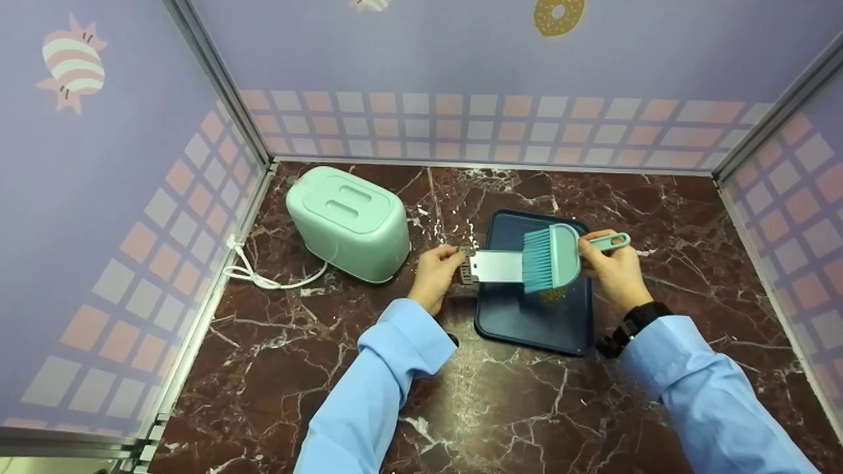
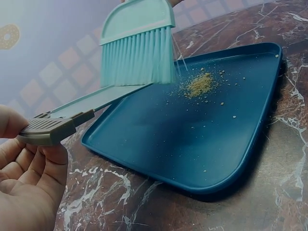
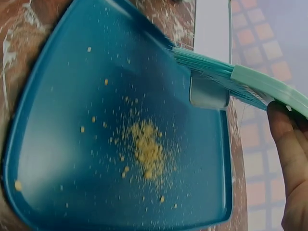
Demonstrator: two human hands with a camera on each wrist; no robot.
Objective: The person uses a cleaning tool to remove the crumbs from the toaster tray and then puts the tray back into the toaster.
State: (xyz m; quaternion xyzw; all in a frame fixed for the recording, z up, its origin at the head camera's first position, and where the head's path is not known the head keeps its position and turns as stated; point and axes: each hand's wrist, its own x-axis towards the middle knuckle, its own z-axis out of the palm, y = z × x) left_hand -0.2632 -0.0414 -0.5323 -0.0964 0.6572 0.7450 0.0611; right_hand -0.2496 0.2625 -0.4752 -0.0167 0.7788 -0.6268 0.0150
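Observation:
My left hand [image 1: 435, 273] pinches the brownish end of a flat metal toaster crumb tray [image 1: 497, 266], thumb above and fingers below in the left wrist view. Over a dark blue tray [image 1: 527, 326], the crumb tray is held raised. My right hand [image 1: 616, 270] grips a mint-green brush [image 1: 566, 257] near the base of its handle. Its bristles [image 2: 137, 60] touch the crumb tray's upper side near the far end. Yellow-brown crumbs [image 3: 147, 149] lie in a small heap on the blue tray, with bits scattered around.
A mint-green toaster [image 1: 352, 224] stands at the back left with its lid on. Its white cord [image 1: 263, 283] runs left to the side wall. Patterned purple panels [image 1: 408, 59] enclose the marbled brown tabletop [image 1: 276, 382] at the back and sides.

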